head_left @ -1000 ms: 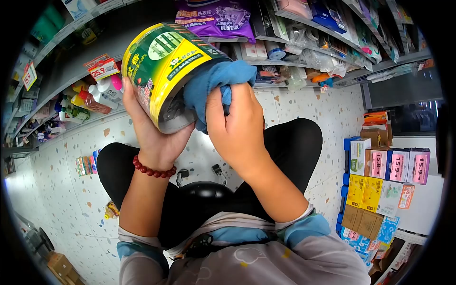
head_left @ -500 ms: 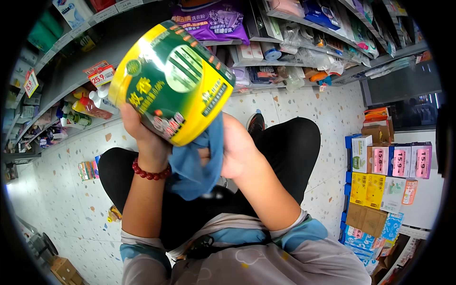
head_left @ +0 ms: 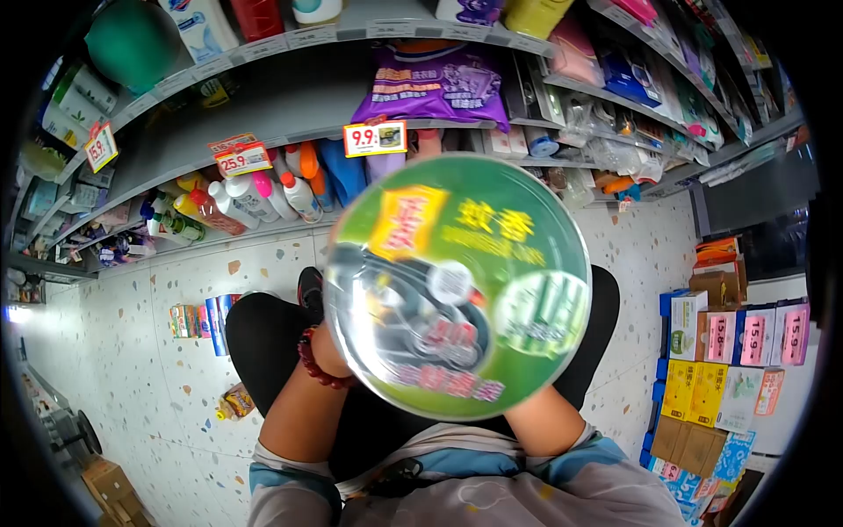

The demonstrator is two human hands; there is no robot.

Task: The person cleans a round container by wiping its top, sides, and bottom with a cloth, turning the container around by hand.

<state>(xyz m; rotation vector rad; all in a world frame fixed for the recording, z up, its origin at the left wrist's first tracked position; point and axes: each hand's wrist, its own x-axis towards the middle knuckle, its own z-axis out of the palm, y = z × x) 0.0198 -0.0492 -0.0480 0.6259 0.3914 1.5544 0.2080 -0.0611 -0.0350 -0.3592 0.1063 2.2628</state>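
Observation:
A round green tub of mosquito coils is held up in front of me, its printed lid facing the camera. Behind its lower left edge is my left hand, with a red bead bracelet at the wrist. The tub covers its fingers, but the hand is on the tub. My right forearm reaches in behind the lower right edge, and the hand itself is hidden. The blue cloth seen earlier in my right hand is out of sight behind the tub.
Shelves curve across the front, with a purple bag of washing powder and several bottles. Stacked boxes stand on the right. A yellow-capped bottle and small packs lie on the floor at left.
The tub has turned from showing its side to showing its lid, and has moved right and lower. The blue cloth and my right hand have gone out of sight behind it.

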